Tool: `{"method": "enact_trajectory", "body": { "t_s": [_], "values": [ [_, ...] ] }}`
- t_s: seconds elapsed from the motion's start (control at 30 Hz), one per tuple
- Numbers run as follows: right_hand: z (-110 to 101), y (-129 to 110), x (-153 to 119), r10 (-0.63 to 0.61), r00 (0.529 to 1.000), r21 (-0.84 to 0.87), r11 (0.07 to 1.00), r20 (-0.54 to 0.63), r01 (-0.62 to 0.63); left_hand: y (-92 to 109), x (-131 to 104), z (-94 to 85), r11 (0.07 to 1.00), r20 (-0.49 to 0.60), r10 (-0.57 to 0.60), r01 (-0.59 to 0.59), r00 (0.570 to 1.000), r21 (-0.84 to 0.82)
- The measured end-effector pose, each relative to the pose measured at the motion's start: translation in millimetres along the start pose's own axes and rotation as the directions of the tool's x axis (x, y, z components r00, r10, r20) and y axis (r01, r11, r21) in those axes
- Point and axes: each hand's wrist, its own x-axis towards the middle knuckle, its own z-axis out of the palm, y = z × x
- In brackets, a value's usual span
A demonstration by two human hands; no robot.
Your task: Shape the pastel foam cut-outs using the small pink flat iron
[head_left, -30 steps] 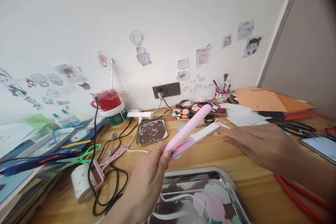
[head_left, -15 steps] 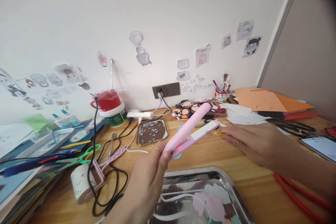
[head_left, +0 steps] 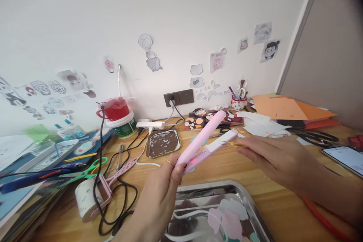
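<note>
My left hand [head_left: 161,185] grips a pink hair straightener [head_left: 202,138] near its hinge end. The straightener's two arms stand apart, and a small red light glows by the hinge. My right hand [head_left: 272,159] pinches thin yellow tweezers [head_left: 234,144], whose tips reach the pale plate on the lower arm. Whether the tips hold anything is too small to tell. Below, a metal tray [head_left: 249,200] carries pink, white and green cut-out pieces [head_left: 227,219], with a white cord running across it.
Left lie green scissors [head_left: 90,168], a lint roller [head_left: 87,198] and black cables [head_left: 124,193]. Behind are a brown tray [head_left: 163,143], a power strip [head_left: 151,124] and a red container on a white bucket [head_left: 123,123]. Orange paper [head_left: 283,107] and a phone [head_left: 344,160] are right.
The tweezers in my right hand have shifted slightly left along the lower plate. The straightener stays almost still in my left hand, and the camera view has moved a little.
</note>
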Motion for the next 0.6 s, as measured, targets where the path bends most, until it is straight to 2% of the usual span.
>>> {"method": "enact_trajectory", "body": {
  "t_s": [0.27, 0.43, 0.6],
  "values": [
    [1.1, 8.0, -2.5, 0.017, 0.999, -0.058, 0.998, 0.049, -0.014, 1.3, 0.9, -1.1, 1.0, 0.007, -0.026, 0.026, 1.0, -0.003],
    [2.9, 5.8, -2.6, -0.023, 0.999, -0.075, 0.997, 0.038, 0.026, 3.0, 2.0, 0.1, 0.999, 0.001, -0.038, 0.038, 0.999, -0.02],
    [-3.5, -5.2, 1.1, -0.038, 0.99, 0.106, 0.994, 0.135, 0.024, 3.1, 1.9, 1.6, 0.997, -0.023, -0.049, 0.048, 0.999, -0.055]
  ]
}}
